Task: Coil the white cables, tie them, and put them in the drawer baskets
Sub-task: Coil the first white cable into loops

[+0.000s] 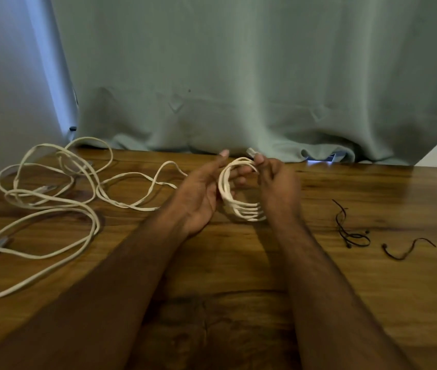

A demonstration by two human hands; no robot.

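Note:
A white cable is wound into a small coil (234, 193) held just above the wooden table (238, 263). The coil's loops run around the fingers of my left hand (201, 190), whose fingers are fairly straight. My right hand (273, 182) pinches the top of the coil, and the cable's plug end (250, 151) sticks up beside its fingertips. From behind my left hand the uncoiled length of the cable (137, 188) trails off to the left. More loose white cable (43, 198) lies in tangled loops on the left part of the table.
Dark thin ties (351, 228) lie on the table to the right, one more tie (407, 249) further right. A grey-green curtain (238, 76) hangs along the table's far edge. No drawer or basket is in view.

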